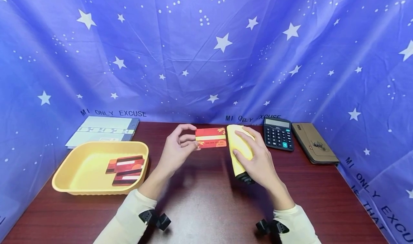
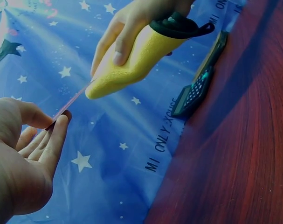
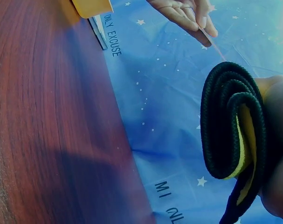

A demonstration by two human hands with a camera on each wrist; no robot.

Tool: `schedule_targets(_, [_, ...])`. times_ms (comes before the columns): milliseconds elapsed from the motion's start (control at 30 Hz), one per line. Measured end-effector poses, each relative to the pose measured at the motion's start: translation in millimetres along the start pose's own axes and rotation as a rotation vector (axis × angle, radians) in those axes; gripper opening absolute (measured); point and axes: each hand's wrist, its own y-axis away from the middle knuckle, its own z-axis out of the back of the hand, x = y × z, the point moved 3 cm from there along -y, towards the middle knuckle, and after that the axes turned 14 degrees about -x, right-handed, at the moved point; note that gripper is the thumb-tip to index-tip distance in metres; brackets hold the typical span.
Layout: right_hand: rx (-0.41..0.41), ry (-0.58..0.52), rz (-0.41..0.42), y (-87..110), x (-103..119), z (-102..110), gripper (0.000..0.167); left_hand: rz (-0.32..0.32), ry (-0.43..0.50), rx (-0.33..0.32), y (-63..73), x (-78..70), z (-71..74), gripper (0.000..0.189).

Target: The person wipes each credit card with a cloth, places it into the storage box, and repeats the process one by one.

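Between thumb and fingers, my left hand (image 1: pixel 176 149) pinches the left end of a red card (image 1: pixel 211 137) with a pale stripe. The card is held up above the table, its striped face toward the head camera. My right hand (image 1: pixel 258 158) grips a folded yellow cloth (image 1: pixel 238 150) with black edging, close to the card's right end. In the left wrist view the cloth (image 2: pixel 132 70) meets the card's far end; whether it wraps over that end I cannot tell. The right wrist view shows the cloth's layered black edge (image 3: pixel 230 121).
At left stands a yellow plastic basin (image 1: pixel 87 165) with several red cards (image 1: pixel 129 170) inside. Behind it lies a pale notebook (image 1: pixel 103 129). A black calculator (image 1: pixel 278 133) and a brown wallet (image 1: pixel 314 143) lie at right on the dark wooden table (image 1: pixel 206 208). A starry blue curtain (image 1: pixel 193 57) hangs behind.
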Motion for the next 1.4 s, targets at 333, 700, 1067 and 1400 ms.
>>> schedule_targets(333, [-0.011,-0.012,-0.011,-1.6,-1.3,3.2,0.058,-0.020,-0.145,-0.019,0.7,-0.3,0.3,0.027])
schedule_targets(700, [-0.005,-0.012,-0.020,-3.8,-0.1,3.8,0.058,-0.112,-0.153,-0.039,-1.1,-3.1,0.8,0.034])
schedule_targets(1067, [-0.006,-0.006,-0.021,-3.0,-0.3,3.3,0.057,-0.174,-0.087,-0.034,0.0,-1.9,3.0,0.021])
schedule_targets(1400, [0.000,-0.007,-0.021,-1.8,-2.2,2.5,0.058,-0.269,-0.301,-0.168,0.0,-4.2,7.2,0.015])
